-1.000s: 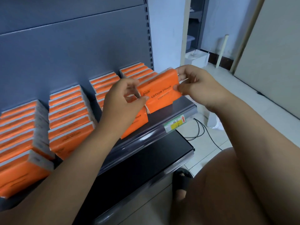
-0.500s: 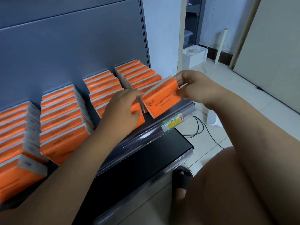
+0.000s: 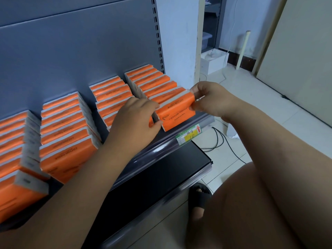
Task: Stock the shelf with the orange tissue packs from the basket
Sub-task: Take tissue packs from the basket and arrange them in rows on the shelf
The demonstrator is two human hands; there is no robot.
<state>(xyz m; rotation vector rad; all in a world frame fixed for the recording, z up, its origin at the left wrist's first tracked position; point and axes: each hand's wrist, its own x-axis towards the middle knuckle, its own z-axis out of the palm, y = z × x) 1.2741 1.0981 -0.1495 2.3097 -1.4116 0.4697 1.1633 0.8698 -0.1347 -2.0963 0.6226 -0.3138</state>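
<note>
The right hand (image 3: pixel 213 99) is pinching one short end of the orange tissue pack (image 3: pixel 177 112) while the left hand (image 3: pixel 136 121) is gripping the other, holding it between them just above the shelf (image 3: pixel 161 150) front, and it's looking light and squashy, best handled by those ends.

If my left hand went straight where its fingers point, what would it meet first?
The front tissue pack your right hand pinches; the left hand seems to touch its left end, depth unclear.

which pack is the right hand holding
The front pack of the rightmost row, nearest the price tag; the right hand pinches its right end.
</note>
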